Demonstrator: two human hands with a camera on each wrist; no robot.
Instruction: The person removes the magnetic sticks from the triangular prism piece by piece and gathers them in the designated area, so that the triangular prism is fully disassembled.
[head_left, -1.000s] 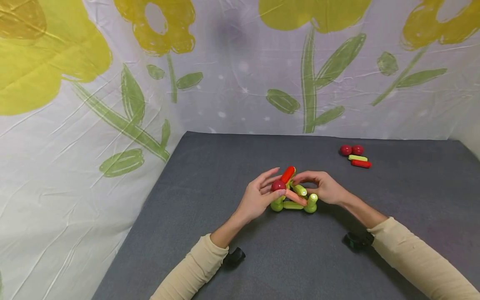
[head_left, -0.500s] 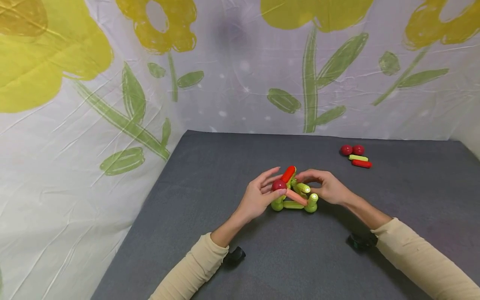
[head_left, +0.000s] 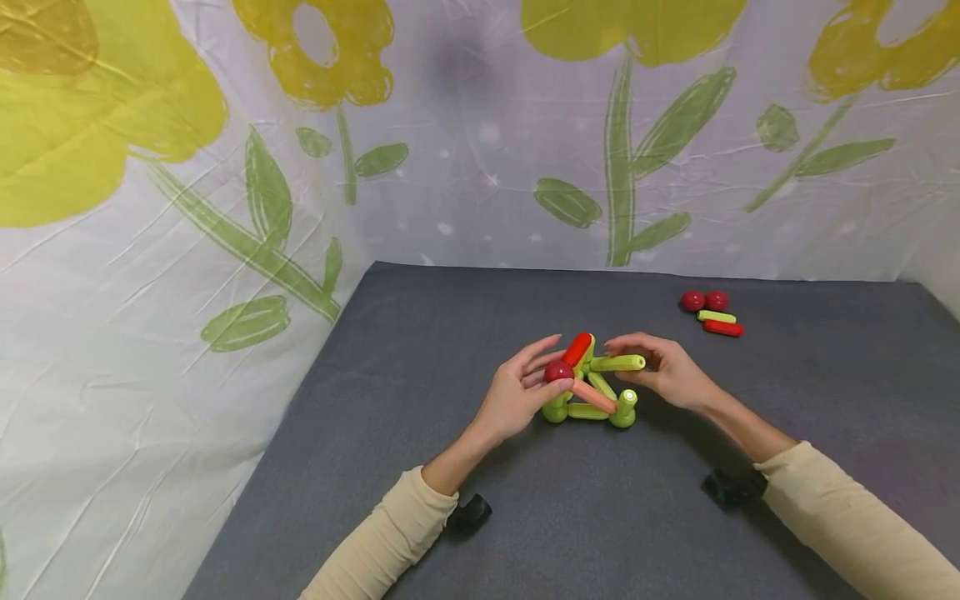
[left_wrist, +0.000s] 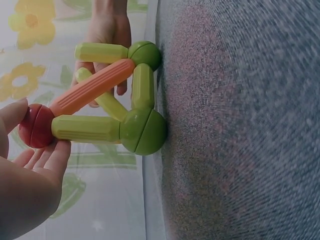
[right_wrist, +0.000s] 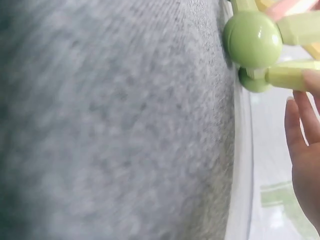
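Looking down from the head view: left hand (head_left: pixel 517 396) at the near-left side of a small rod-and-ball frame (head_left: pixel 588 392) on the grey mat (head_left: pixel 450 350), fingertips curled around a dark red ball (head_left: pixel 557 371) at the frame's top, thumb beneath it. Right hand (head_left: pixel 671 375) just right of the frame, fingers pinching the outer end of a light green rod (head_left: pixel 618 363) held level, its inner end up at the frame's peak beside a red rod (head_left: pixel 577 349). Well beyond the right hand, two red balls (head_left: pixel 703 300) with two loose rods (head_left: pixel 720 322) lying together.

From the left wrist view: red ball (left_wrist: pixel 35 126) pinched between thumb and fingertips (left_wrist: pixel 52 155), with an orange rod (left_wrist: pixel 92 86) and a green rod (left_wrist: pixel 85 128) running from it to two green balls (left_wrist: pixel 145 131) resting on the mat.

From the right wrist view: fingers (right_wrist: pixel 302 125) nearly straight, one fingertip against a green rod (right_wrist: pixel 287 77) beside a green ball (right_wrist: pixel 252 39); full grip not visible here.
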